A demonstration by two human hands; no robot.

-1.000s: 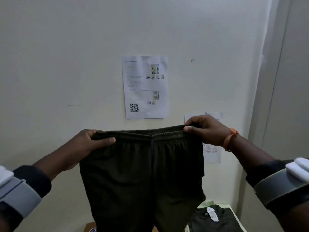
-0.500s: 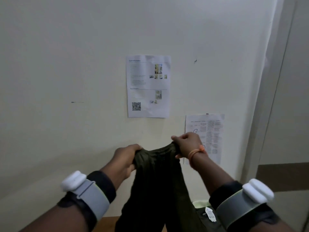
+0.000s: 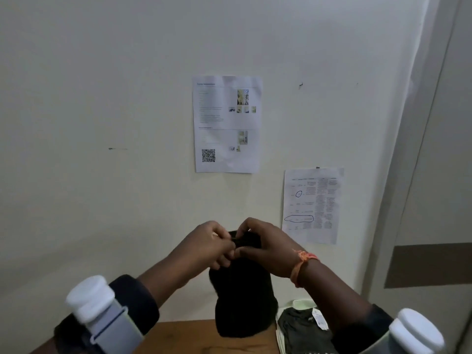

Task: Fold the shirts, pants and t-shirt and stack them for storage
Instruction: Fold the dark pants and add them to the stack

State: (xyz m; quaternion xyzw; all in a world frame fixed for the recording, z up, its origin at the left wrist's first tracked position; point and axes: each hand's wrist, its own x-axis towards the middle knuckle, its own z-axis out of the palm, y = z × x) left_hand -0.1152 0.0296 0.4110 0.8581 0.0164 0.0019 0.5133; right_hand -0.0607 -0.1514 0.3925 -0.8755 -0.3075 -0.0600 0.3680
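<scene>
From the head camera I see my left hand and my right hand touching each other, up in front of the wall; the fingers of both curl in and pinch the top of the dark pants; the pants hang down below my fingers, over the wooden table; a folded dark shirt lies on the table, below my right fingers.

Print on both wall sheets is illegible. The folded garment and bench run off the bottom edge.
</scene>
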